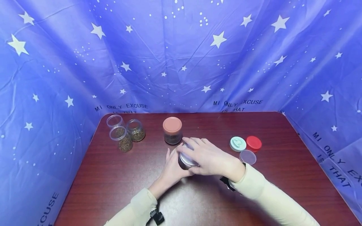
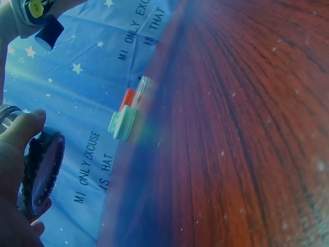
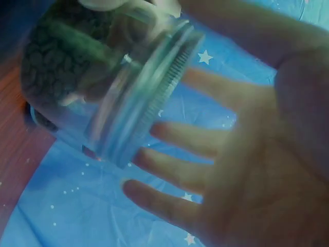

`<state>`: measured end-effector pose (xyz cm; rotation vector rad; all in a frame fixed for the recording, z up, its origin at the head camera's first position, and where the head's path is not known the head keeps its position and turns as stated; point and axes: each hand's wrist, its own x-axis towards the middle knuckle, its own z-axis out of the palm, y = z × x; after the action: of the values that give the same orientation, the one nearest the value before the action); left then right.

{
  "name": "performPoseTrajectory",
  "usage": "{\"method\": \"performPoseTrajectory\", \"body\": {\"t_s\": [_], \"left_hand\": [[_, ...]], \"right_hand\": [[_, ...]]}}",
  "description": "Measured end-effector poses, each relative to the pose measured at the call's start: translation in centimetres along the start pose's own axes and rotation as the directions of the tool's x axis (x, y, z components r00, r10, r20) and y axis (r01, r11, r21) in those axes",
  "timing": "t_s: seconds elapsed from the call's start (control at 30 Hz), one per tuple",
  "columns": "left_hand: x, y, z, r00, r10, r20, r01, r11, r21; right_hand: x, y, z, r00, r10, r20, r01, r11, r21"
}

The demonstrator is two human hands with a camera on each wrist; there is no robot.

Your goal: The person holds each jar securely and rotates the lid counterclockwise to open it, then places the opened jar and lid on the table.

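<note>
The round clear jar w/ dark pellets inside (image 3: 56,74) is at the front-centre, in front of a jar w/ salmon-pink lid (image 1: 172,126), and seems to be held above the dark red wood-grain table (image 1: 99,194). The left hand (image 1: 171,169) has its grip around the body of this jar, w/ the thumb bent over the side.

The right hand (image 1: 210,157) is the nearer one to the silvery lid w/ ribbed rim (image 3: 172,82): its fingers are extended and spread beside the rim. How firmly they touch, I can't tell b/c of blur. The jar's axis, base to lid, points toward the R palm; in my judgement, this alignment of palm vs. lid is what matters most.

At far left are three clear jars w/ brown grains (image 1: 136,133), w/o lids; at right lie a mint-green lid (image 1: 238,144), a red lid (image 1: 254,143) and a clear lid (image 1: 248,157).

Re writing: the blue star-print cloth (image 1: 169,47) repeats "MI ONLY EXCUSE IS THAT", partly folded. The mint one has a raised mark, unreadable; no brand or label is readable on the jars.
</note>
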<state>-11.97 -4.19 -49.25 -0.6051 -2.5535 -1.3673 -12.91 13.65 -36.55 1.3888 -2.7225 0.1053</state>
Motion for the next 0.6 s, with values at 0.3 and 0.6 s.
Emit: {"method": "performPoseTrajectory", "body": {"t_s": [0.3,0.6], "left_hand": [[-0.2,0.3,0.4,0.998,-0.028,-0.058,0.027,0.999,-0.022],[-0.3,0.2,0.7,0.998,-0.035,-0.045,0.034,0.999,-0.002]], "right_hand": [[1.0,-1.5,1.0,0.952,0.292,-0.095,-0.301,0.948,-0.105],[1.0,-1.4,1.6,0.949,0.315,-0.011,-0.315,0.948,-0.050]]}}
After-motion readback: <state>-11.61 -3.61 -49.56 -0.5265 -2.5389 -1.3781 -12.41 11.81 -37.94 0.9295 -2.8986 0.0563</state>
